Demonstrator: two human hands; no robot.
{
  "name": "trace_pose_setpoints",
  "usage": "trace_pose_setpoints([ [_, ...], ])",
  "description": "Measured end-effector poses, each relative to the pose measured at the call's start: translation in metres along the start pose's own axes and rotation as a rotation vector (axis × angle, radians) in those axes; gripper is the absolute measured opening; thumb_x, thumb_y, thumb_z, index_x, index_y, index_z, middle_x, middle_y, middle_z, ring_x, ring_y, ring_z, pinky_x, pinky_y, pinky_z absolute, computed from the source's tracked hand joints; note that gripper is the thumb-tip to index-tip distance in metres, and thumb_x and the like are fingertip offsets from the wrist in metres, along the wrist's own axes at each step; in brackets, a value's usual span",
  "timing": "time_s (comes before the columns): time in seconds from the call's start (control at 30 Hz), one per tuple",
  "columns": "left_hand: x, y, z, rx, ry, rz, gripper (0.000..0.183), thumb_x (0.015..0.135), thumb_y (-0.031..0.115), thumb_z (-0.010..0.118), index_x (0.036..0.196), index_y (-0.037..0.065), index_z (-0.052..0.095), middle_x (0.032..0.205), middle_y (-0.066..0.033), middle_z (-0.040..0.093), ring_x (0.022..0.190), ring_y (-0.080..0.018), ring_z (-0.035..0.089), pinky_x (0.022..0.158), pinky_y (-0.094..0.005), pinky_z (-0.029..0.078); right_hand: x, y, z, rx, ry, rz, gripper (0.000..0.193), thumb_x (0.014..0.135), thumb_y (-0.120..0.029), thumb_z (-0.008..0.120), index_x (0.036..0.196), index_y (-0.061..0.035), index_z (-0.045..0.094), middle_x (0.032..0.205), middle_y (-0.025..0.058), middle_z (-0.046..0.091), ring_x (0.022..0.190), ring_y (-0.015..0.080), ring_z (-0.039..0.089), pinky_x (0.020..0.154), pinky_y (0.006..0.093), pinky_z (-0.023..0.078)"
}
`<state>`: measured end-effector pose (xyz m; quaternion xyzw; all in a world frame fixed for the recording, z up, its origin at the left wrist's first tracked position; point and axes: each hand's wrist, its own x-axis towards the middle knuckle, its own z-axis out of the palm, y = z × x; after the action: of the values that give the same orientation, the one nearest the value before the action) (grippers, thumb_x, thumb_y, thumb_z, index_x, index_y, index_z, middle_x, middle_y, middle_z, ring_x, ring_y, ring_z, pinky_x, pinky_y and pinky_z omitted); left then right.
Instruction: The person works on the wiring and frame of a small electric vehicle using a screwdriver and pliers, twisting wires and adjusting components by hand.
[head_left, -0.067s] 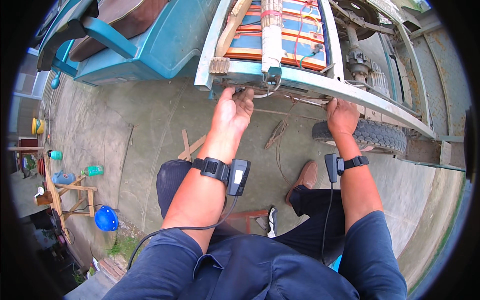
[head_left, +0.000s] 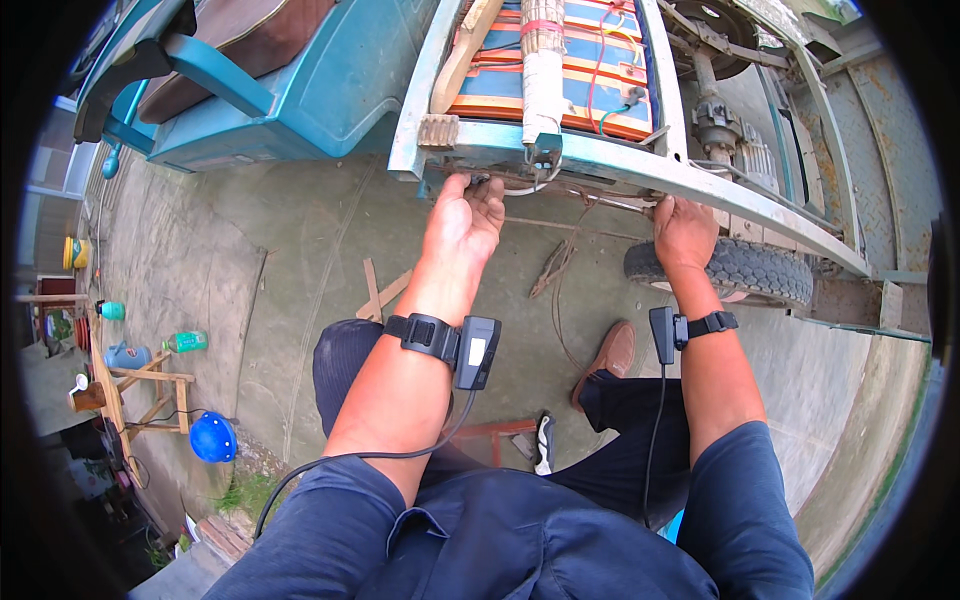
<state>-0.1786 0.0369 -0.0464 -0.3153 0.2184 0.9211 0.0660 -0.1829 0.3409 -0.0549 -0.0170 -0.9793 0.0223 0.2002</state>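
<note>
- One frame, two wheels.
- Left hand: palm up, fingers bent at frame's near edge; grip unclear.
- Right hand: back up, same edge; fingertips hidden, can't tell.

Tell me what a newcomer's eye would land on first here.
Likely the striped orange-and-blue blocks, set in the metal frame at top centre. Below them, the left hand and right hand are at the frame's near edge, the right one close to a tire. A blue helmet stands out at lower left.
</note>
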Motion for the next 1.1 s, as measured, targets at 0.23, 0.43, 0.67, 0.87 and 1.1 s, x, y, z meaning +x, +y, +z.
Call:
trace_pose_setpoints([
  [0.23, -0.002, 0.002, -0.009, -0.009, -0.038, -0.026, 0.011, 0.096, 0.02, 0.055, 0.1, 0.01, 0.056, 0.085, -0.0024, 0.061, 0.068, -0.0132, 0.059, 0.056, -0.0239, 0.048, 0.0, -0.001, -0.003, -0.012, -0.038, 0.016, 0.04, 0.092, -0.03, 0.046, 0.075, -0.0048, 0.072, 0.077, 0.0186, 0.068, 0.077, 0.0387, 0.065, 0.073, 0.049, 0.051],
  [0.43, 0.002, 0.009, -0.026, -0.083, -0.252, -0.089, 0.013, 0.094, 0.019, 0.058, 0.101, 0.008, 0.057, 0.082, -0.0016, 0.059, 0.066, -0.0107, 0.054, 0.055, -0.0229, 0.045, 0.0, 0.0, -0.001, -0.007, -0.045, 0.011, 0.04, 0.093, -0.03, 0.045, 0.076, -0.0046, 0.072, 0.078, 0.019, 0.068, 0.077, 0.0388, 0.065, 0.074, 0.0491, 0.051],
  [0.67, -0.002, 0.012, -0.025, -0.093, -0.284, -0.126, 0.022, 0.09, 0.019, 0.062, 0.104, 0.004, 0.057, 0.082, -0.0007, 0.057, 0.067, -0.0098, 0.052, 0.055, -0.0216, 0.043, -0.002, 0.0, 0.003, 0.033, 0.004, 0.0, 0.037, 0.093, -0.027, 0.047, 0.073, -0.0059, 0.069, 0.072, 0.0179, 0.066, 0.073, 0.0385, 0.063, 0.071, 0.05, 0.049],
  [0.87, -0.024, 0.027, -0.019, 0.499, 0.099, 0.052, 0.041, 0.086, 0.033, 0.071, 0.107, 0.002, 0.057, 0.089, -0.0041, 0.061, 0.075, -0.0146, 0.06, 0.059, -0.0259, 0.047, -0.004, 0.004, 0.004, 0.082, 0.15, -0.096, 0.03, 0.093, -0.021, 0.049, 0.072, -0.0057, 0.064, 0.073, 0.0176, 0.064, 0.073, 0.0382, 0.06, 0.069, 0.049, 0.046],
  [1.1, -0.017, 0.051, -0.02, 1.065, 0.185, 0.617, 0.074, 0.082, 0.034, 0.077, 0.135, -0.004, 0.043, 0.121, -0.0139, 0.058, 0.114, -0.0248, 0.055, 0.098, -0.0422, 0.042, -0.005, 0.004, 0.004, 0.004, -0.044, -0.001, 0.03, 0.093, -0.028, 0.048, 0.089, -0.0081, 0.069, 0.091, 0.0135, 0.069, 0.088, 0.0377, 0.062, 0.078, 0.0492, 0.049],
])
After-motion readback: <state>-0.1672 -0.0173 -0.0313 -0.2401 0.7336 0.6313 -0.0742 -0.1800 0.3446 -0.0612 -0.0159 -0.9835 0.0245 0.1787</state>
